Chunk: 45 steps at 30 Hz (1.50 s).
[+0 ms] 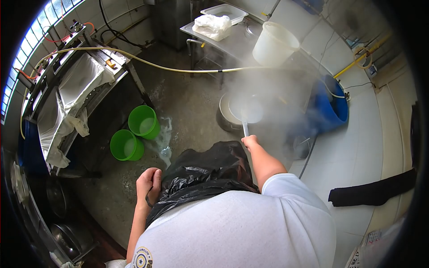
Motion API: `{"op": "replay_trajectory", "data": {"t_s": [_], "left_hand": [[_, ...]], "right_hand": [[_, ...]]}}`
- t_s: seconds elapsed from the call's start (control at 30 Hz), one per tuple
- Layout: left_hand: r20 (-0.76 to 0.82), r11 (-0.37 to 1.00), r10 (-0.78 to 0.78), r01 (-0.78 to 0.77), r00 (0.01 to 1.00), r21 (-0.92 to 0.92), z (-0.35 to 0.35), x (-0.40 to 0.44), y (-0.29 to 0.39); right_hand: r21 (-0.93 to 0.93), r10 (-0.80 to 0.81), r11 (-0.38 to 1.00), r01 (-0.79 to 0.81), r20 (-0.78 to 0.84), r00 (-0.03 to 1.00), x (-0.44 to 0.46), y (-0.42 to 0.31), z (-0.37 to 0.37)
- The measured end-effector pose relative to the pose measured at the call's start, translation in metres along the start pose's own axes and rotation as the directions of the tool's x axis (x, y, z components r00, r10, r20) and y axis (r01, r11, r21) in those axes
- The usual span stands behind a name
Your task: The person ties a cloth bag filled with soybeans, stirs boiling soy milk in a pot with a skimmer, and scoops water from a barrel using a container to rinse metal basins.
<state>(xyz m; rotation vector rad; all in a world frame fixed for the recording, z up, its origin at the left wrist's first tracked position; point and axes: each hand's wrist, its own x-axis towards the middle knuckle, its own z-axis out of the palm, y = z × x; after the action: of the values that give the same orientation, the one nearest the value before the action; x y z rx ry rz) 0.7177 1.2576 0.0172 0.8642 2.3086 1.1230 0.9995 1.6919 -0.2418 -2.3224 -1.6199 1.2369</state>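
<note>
Stretched forward, my right hand is wrapped round the handle of a white scoop. The scoop's round bowl, blurred by steam, is over a large metal pot on the floor. Steam hides much of the pot's rim and its contents. My left hand is closed beside a black plastic apron at my waist. The fingers are curled in, and what they hold, if anything, is hidden.
Two green buckets stand on the wet floor at left, near a cloth-draped metal frame. A hose crosses to a table with a white bucket. At right is a blue barrel.
</note>
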Motion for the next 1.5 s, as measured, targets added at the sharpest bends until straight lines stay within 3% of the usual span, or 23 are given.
{"op": "replay_trajectory", "data": {"t_s": [0.2, 0.23, 0.4, 0.47, 0.6, 1.0, 1.23, 1.5], "left_hand": [[-0.03, 0.998, 0.06, -0.06, 0.998, 0.016, -0.002, 0.001, 0.001], [0.016, 1.0, -0.015, 0.015, 1.0, 0.006, -0.007, 0.001, 0.005], [-0.002, 0.999, 0.034, -0.034, 0.999, 0.028, -0.016, -0.001, -0.006], [-0.011, 1.0, 0.022, -0.022, 1.0, 0.016, -0.013, -0.002, -0.006], [0.024, 0.999, 0.031, -0.031, 0.999, 0.022, -0.017, -0.004, -0.01], [0.026, 1.0, 0.029, -0.029, 0.999, 0.007, -0.021, -0.003, -0.012], [0.034, 0.999, 0.036, -0.036, 0.999, 0.003, -0.021, -0.001, -0.014], [0.022, 0.999, 0.046, -0.045, 0.999, -0.02, -0.02, 0.002, -0.008]], "right_hand": [[-0.017, -0.08, 0.997, 0.08, -0.034, 0.996, -0.002, -0.004, 0.003], [-0.01, -0.109, 0.994, 0.109, -0.028, 0.994, -0.001, -0.001, 0.004], [0.112, -0.153, 0.983, 0.146, 0.047, 0.987, 0.049, 0.035, 0.028], [0.046, -0.122, 0.991, 0.123, -0.02, 0.992, 0.018, 0.017, 0.018], [0.111, -0.072, 0.991, 0.072, 0.002, 0.997, 0.066, 0.044, 0.036], [0.009, 0.057, 0.998, -0.058, 0.08, 0.995, 0.013, 0.019, 0.011], [0.095, 0.025, 0.995, -0.031, 0.062, 0.998, 0.004, 0.013, 0.009], [0.036, -0.017, 0.999, 0.018, -0.017, 1.0, 0.045, 0.037, 0.023]]}}
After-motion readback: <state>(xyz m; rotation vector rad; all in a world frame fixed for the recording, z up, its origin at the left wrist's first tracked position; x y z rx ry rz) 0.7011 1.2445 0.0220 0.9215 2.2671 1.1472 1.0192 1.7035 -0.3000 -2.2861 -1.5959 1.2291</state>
